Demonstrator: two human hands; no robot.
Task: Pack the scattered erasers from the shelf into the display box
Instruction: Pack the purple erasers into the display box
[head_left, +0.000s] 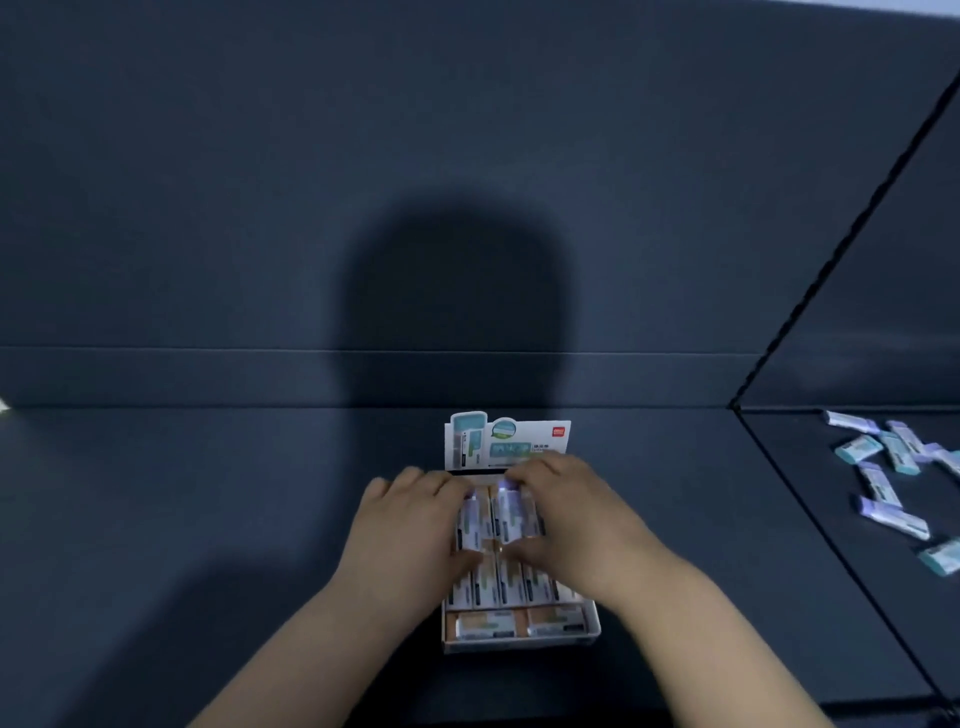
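Cardboard display box (519, 642) on the shelf (208, 519) holds erasers (498, 519) pinched by the curled left hand (410, 525) and right hand (571, 519); uneven squeezing could buckle the row, while loose erasers (878, 483) lie well apart to the right.

Person's body in view: two hands and two forearms, nothing more. Left hand (410, 525) and right hand (571, 514): bare, broad-backed, with short rounded fingers and thick wrists. Left forearm (311, 649) and right forearm (701, 623): bare along the whole visible length, stout, widening toward the lower frame edge. Picture soft and dim; nails and fine detail not discernible.
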